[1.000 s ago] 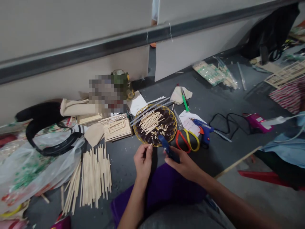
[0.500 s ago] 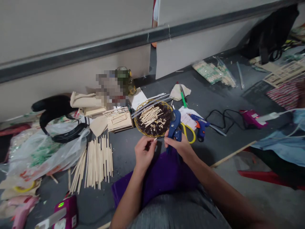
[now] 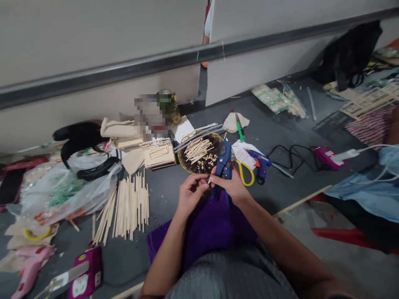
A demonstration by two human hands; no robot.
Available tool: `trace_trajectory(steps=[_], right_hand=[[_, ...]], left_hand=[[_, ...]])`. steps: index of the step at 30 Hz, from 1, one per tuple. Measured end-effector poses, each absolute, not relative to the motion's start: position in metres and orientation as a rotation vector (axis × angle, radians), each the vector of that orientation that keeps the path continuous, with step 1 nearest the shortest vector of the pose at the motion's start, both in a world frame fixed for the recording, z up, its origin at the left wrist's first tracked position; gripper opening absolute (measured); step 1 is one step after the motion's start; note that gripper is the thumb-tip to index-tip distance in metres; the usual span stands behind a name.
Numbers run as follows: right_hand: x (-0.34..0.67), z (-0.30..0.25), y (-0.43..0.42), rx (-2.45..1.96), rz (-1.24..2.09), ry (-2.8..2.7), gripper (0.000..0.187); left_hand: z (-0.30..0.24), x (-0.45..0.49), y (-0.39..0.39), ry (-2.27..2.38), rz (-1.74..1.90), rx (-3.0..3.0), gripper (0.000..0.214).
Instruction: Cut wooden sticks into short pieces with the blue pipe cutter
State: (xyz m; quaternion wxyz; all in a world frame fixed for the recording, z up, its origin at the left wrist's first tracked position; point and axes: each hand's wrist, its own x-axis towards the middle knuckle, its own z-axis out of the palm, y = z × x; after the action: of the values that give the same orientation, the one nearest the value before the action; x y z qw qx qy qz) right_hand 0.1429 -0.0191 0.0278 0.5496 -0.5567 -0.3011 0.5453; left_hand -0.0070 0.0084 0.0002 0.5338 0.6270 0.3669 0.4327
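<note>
My left hand [image 3: 190, 194] is closed, pinching a short piece of wooden stick [image 3: 209, 181] between thumb and fingertips. My right hand [image 3: 234, 186] wraps round a blue hand cutter [image 3: 223, 160], which stands upright in the grip. The right thumb and fingertips meet the other end of the stick piece, or nearly so. Just beyond both hands sits a dark round basket with a yellow rim [image 3: 183, 162]. Inside it lie a heap of short sticks [image 3: 198, 149] and tiny cut bits [image 3: 207, 161]. Yellow-handled scissors [image 3: 248, 176] rest right of the cutter.
Long wooden sticks [image 3: 132, 205] lie in rows at left, near a stack of stick frames [image 3: 160, 154]. A blue glue gun [image 3: 262, 166] rests at right, a pink glue gun [image 3: 33, 265] at lower left. Purple cloth [image 3: 215, 226] covers my lap. A green knife [image 3: 239, 128] lies farther back.
My hands have come together, bringing the stick piece against the right fingertips by the cutter. The cutter has shifted slightly left. The whole view has turned a little.
</note>
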Motion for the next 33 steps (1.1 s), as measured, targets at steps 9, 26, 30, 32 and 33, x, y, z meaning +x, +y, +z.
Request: trace_trajectory(steps=[9,26,30,32,33], right_hand=[[0.139,0.032,-0.021,-1.299,1.372,-0.672,0.029],[0.150,0.037,-0.070,-1.217,1.898,-0.976,0.036],[0.147,0.035,-0.069,-1.199,1.965,-0.905,0.041],[0.147,0.036,-0.067,-1.184,1.980,-0.887,0.042],[0.147,0.036,-0.067,-1.178,1.982,-0.887,0.042]], left_hand=[[0.001,-0.007,0.012,0.801,1.012,1.343,0.022],[0.002,-0.008,0.014,0.759,0.993,0.427,0.044],[0.004,-0.009,0.013,0.779,0.936,0.392,0.046],[0.003,-0.010,0.012,0.770,0.920,0.416,0.044],[0.003,-0.010,0.012,0.768,0.917,0.428,0.043]])
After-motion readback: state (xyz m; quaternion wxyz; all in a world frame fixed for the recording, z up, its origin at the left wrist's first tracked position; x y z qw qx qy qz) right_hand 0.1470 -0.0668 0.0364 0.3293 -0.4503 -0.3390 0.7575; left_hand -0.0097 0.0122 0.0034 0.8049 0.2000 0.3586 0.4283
